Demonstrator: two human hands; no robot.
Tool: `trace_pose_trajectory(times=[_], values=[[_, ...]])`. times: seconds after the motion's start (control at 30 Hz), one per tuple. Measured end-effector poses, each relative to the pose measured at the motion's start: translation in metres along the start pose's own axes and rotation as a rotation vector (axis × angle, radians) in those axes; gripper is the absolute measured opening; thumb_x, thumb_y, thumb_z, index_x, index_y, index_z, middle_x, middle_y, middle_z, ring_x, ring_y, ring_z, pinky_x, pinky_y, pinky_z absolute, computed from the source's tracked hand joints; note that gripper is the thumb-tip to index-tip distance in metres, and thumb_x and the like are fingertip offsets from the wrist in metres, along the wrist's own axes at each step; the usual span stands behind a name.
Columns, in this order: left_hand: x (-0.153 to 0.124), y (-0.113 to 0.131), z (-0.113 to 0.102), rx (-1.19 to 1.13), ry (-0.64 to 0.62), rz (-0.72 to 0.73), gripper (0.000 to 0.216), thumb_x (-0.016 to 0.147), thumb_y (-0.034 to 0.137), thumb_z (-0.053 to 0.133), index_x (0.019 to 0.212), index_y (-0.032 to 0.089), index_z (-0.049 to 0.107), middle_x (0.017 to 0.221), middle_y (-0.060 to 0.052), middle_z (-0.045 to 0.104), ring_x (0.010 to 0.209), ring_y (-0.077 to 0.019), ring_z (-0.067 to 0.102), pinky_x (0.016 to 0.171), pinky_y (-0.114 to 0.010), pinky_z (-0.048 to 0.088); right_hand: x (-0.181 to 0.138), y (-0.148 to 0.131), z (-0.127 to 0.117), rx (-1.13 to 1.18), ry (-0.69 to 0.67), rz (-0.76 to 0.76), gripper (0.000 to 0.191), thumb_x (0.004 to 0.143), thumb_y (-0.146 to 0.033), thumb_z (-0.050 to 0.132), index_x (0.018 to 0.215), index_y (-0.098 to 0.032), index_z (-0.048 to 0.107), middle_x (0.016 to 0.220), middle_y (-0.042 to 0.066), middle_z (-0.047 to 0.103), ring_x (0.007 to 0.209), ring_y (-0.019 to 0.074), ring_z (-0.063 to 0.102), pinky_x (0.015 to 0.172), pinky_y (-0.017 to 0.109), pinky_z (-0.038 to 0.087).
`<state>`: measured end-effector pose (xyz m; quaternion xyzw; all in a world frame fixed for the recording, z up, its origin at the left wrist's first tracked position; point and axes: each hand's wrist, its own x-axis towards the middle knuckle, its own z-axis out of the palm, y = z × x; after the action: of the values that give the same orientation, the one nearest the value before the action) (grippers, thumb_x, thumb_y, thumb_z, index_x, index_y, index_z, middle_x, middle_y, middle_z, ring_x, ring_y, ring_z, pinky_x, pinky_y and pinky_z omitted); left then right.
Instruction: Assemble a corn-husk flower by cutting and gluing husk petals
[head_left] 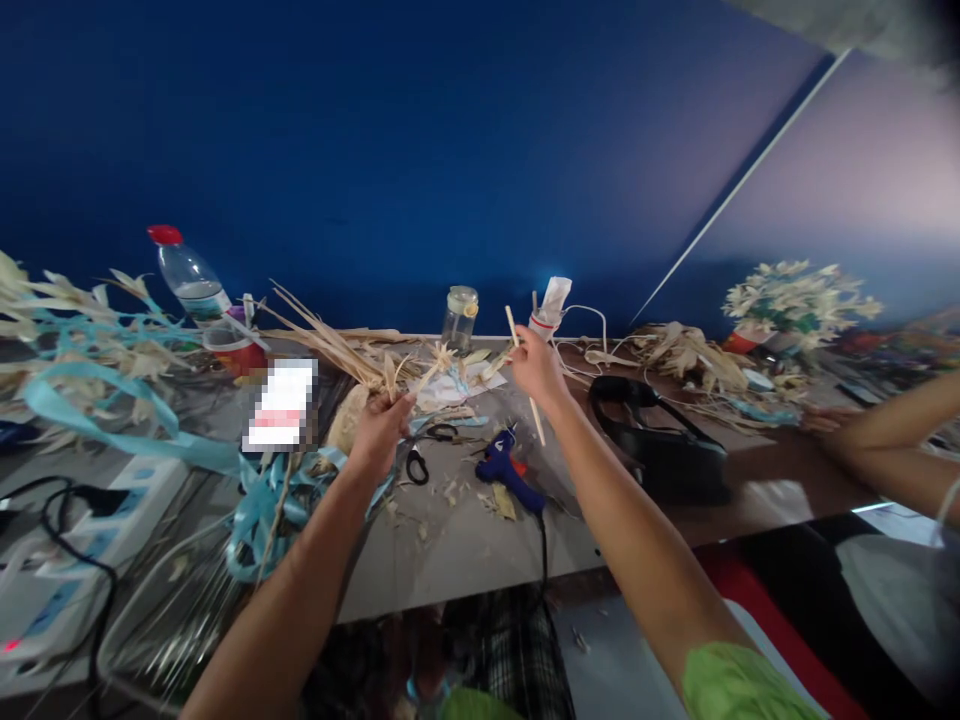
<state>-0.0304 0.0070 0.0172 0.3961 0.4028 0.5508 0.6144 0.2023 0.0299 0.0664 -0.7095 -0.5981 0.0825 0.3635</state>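
I note left hand [377, 428] pinching a husk piece [390, 378]; right hand [538, 368] gripping a pale stick [538, 422]; work unfinished, I judge; glue gun [519, 482] unheld.

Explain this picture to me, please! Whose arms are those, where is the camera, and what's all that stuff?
There's no robot here, just a person with two bare hands. The camera sits on their head, looking forward and down, so you see roughly what they see. Their left hand pinches a pale, leafy piece. Their right hand holds a thin stick. On the table between their arms lie black-handled scissors and a blue glue gun. A jar stands behind. The arm at the far right belongs to somebody else.
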Motion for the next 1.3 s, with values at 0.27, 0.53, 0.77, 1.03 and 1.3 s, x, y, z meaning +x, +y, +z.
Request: trace_pose_trajectory(times=[0.27, 0.53, 0.77, 1.03, 1.3], values=[[-0.003, 0.003, 0.001, 0.01, -0.007, 0.053, 0.026, 0.062, 0.032, 0.07, 0.058, 0.017, 0.049, 0.045, 0.008, 0.033, 0.04, -0.0043, 0.029, 0.042, -0.019, 0.024, -0.071, -0.04, 0.066, 0.479, -0.141, -0.025, 0.033, 0.069, -0.007, 0.047, 0.094, -0.022, 0.063, 0.072, 0.0, 0.062, 0.063, 0.0141, 0.055, 0.064, 0.026, 0.043], [0.001, -0.001, -0.003, 0.175, 0.025, 0.135, 0.023, 0.067, 0.033, 0.065, 0.059, 0.017, 0.051, 0.046, 0.007, 0.037, 0.042, -0.0056, 0.03, 0.042, -0.02, 0.022, -0.077, -0.066, 0.077, 0.489, -0.216, -0.098, 0.04, 0.084, -0.045, 0.041, 0.054, -0.019, 0.049, 0.051, -0.003, 0.044, 0.052, 0.0112, 0.043, 0.054, 0.023, 0.031], [0.002, -0.002, -0.003, 0.361, 0.067, 0.173, 0.02, 0.066, 0.032, 0.065, 0.058, 0.016, 0.054, 0.046, 0.006, 0.038, 0.045, -0.0072, 0.031, 0.044, -0.02, 0.023, -0.076, -0.067, 0.079, 0.36, -0.203, -0.031, 0.047, 0.083, -0.048, 0.045, 0.046, -0.019, 0.044, 0.046, 0.0, 0.046, 0.05, 0.0117, 0.045, 0.053, 0.025, 0.028], [0.0, 0.0, -0.003, 0.504, 0.021, 0.212, 0.022, 0.071, 0.034, 0.059, 0.062, 0.015, 0.052, 0.051, 0.005, 0.041, 0.048, -0.0073, 0.032, 0.047, -0.021, 0.026, -0.073, -0.063, 0.075, 0.467, -0.339, 0.013, 0.046, 0.085, -0.044, 0.041, 0.054, -0.016, 0.059, 0.057, 0.003, 0.061, 0.061, 0.0134, 0.057, 0.061, 0.023, 0.037], [-0.006, 0.013, 0.0, 0.429, -0.177, 0.225, 0.017, 0.073, 0.027, 0.058, 0.061, 0.016, 0.052, 0.05, 0.004, 0.039, 0.047, -0.007, 0.031, 0.046, -0.021, 0.025, -0.073, -0.059, 0.063, 0.802, -0.54, 0.214, 0.048, 0.079, -0.052, 0.047, 0.049, -0.016, 0.054, 0.039, -0.005, 0.037, 0.036, 0.0052, 0.03, 0.04, 0.021, 0.024]])
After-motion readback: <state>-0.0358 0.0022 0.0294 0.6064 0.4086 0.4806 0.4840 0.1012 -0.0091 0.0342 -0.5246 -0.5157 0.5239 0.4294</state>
